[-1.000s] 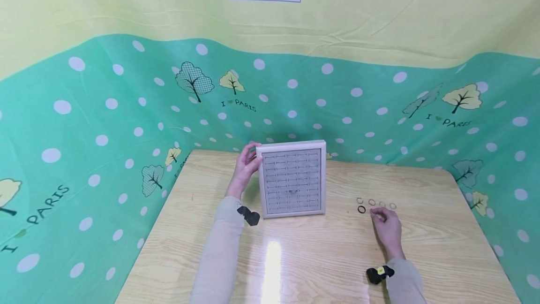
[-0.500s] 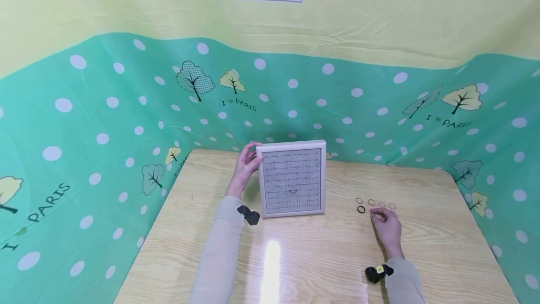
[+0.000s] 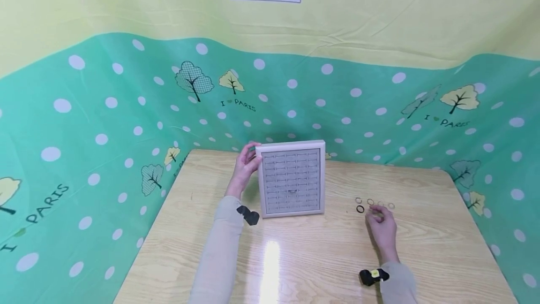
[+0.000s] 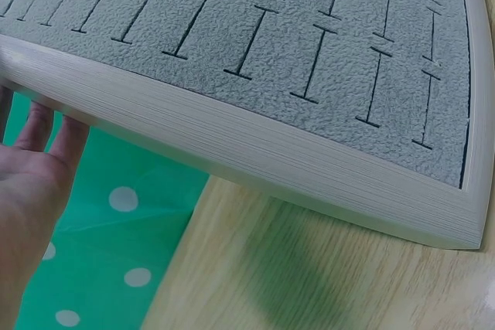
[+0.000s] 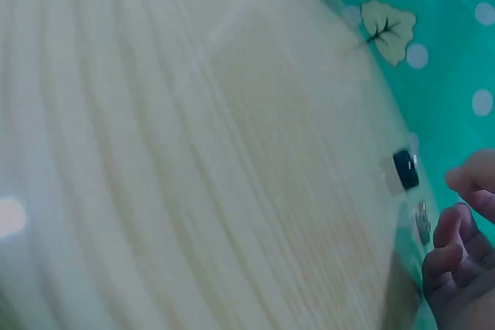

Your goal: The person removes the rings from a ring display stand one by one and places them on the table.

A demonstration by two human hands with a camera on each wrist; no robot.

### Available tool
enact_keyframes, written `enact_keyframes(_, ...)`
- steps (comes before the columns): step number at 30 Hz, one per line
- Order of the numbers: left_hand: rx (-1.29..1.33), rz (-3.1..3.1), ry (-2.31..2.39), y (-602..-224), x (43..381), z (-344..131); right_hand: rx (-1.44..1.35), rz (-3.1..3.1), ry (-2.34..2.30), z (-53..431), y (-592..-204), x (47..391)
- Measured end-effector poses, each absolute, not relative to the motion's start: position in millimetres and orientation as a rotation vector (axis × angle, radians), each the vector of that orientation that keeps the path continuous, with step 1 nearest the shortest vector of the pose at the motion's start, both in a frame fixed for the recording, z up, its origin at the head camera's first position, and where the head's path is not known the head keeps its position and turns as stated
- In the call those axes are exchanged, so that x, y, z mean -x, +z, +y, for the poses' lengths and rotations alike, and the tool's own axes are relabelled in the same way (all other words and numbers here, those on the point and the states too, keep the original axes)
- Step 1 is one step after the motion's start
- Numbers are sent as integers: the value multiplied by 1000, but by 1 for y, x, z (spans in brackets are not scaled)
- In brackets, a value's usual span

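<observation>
A ring display tray with a pale frame and a grey slotted foam pad stands propped upright on the table. My left hand grips its upper left edge, thumb on the front and fingers behind; the left wrist view shows the fingers under the frame. One ring sits low in the pad. To the right of the tray, my right hand hovers low by loose rings, thumb and index finger close together. I cannot tell whether a ring is between them. A black ring lies just beyond the fingertips.
Several thin rings, among them a silver ring, lie in a row behind the black one. The wooden table has a bright glare streak in front of the tray. A green dotted cloth hangs around the back and sides.
My right hand has shifted slightly left, toward me a little at the wrist, with its fingertips now overlapping the near side of the ring row. The left hand and tray have not moved.
</observation>
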State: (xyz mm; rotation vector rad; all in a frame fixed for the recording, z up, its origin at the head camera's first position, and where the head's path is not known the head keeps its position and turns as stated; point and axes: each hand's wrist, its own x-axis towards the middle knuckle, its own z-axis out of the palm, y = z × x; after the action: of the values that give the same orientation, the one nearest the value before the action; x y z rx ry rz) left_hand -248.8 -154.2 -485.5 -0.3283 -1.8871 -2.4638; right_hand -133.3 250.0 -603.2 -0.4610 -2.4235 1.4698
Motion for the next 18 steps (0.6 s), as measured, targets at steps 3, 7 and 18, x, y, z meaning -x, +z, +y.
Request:
enact_keyframes(3, 324, -1885, -2469, -494, 254, -155, 453, -2389, 1528, 238, -601, 132)
enact_keyframes(7, 315, -1885, -2455, -499, 256, -155, 426, -2337, 1612, 217, -595, 132)
enact_keyframes(18, 307, -1868, -2431, -502, 256, -153, 312, -2347, 1748, 157, -581, 141)
